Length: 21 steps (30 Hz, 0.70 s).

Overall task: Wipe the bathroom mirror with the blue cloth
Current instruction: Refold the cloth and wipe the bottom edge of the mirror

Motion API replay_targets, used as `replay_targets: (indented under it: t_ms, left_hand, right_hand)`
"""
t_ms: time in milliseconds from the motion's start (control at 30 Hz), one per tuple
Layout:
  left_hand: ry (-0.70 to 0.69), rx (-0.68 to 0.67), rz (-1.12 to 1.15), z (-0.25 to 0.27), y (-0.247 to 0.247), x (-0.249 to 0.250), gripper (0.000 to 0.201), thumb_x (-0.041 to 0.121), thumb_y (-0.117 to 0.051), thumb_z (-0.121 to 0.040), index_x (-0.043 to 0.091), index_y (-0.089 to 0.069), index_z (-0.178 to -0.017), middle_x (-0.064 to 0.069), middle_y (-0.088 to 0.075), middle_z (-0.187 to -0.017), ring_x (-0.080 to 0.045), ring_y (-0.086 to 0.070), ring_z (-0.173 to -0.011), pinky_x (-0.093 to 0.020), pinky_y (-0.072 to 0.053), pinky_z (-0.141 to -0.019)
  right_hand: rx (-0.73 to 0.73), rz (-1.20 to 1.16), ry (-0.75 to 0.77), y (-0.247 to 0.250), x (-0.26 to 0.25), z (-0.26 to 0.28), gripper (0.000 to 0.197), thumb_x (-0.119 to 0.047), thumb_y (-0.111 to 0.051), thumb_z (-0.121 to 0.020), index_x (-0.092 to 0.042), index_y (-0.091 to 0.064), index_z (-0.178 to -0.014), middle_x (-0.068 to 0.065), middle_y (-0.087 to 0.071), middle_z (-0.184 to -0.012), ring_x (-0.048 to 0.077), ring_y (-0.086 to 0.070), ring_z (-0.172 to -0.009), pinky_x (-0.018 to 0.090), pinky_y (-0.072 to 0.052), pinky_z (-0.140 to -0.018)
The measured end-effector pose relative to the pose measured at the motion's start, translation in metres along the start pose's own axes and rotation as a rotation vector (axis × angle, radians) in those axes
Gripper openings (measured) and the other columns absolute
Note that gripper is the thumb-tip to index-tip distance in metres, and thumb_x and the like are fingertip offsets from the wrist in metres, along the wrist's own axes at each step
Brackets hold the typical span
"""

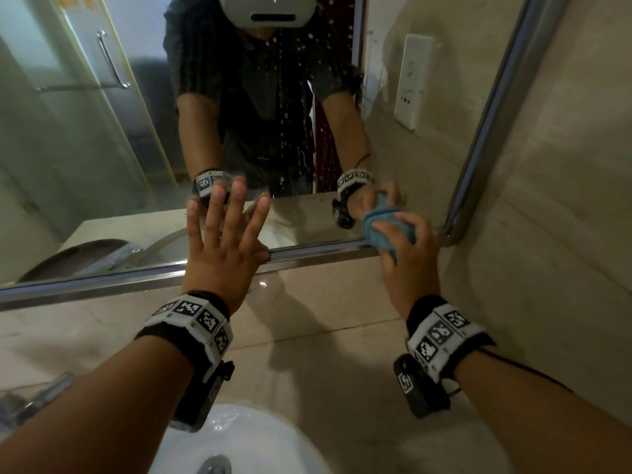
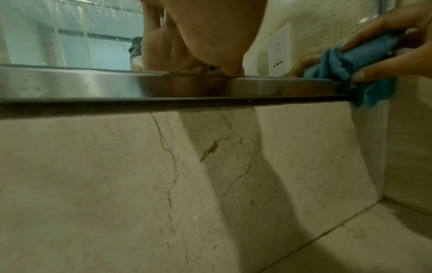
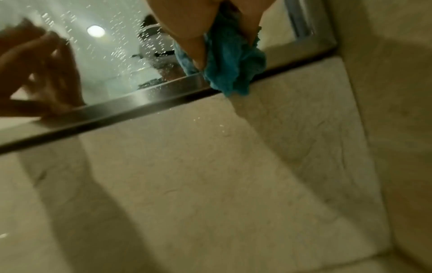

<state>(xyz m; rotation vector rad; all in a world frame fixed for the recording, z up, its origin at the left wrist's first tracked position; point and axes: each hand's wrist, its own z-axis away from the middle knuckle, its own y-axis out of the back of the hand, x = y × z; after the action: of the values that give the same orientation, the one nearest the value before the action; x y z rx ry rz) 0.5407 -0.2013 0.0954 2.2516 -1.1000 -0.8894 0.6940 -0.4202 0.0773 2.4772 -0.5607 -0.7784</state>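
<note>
The bathroom mirror hangs in a steel frame and carries water drops on its right half. My left hand lies flat on the glass near the lower edge, fingers spread, thumb on the frame. My right hand grips the bunched blue cloth and presses it on the glass at the lower right corner. In the left wrist view the blue cloth hangs over the frame. In the right wrist view the cloth drapes over the frame's edge under my fingers.
A white basin with a metal drain sits below my arms on the beige stone counter. A tap stands at the left. The tiled side wall closes in right of the mirror. A white socket plate shows as a reflection.
</note>
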Motion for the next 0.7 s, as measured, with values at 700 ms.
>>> replay_targets:
  t_ms: [700]
  left_hand:
    - [0.005, 0.007, -0.016, 0.001, -0.001, 0.001, 0.098, 0.050, -0.060, -0.083, 0.022, 0.006, -0.150, -0.007, 0.031, -0.151, -0.028, 0.027, -0.139, -0.049, 0.015, -0.113]
  right_hand:
    - [0.234, -0.149, -0.082, -0.003, -0.035, -0.026, 0.039, -0.010, -0.066, -0.084, -0.012, -0.060, -0.122, 0.020, -0.047, -0.109, 0.023, -0.048, -0.096, 0.020, -0.041, -0.087]
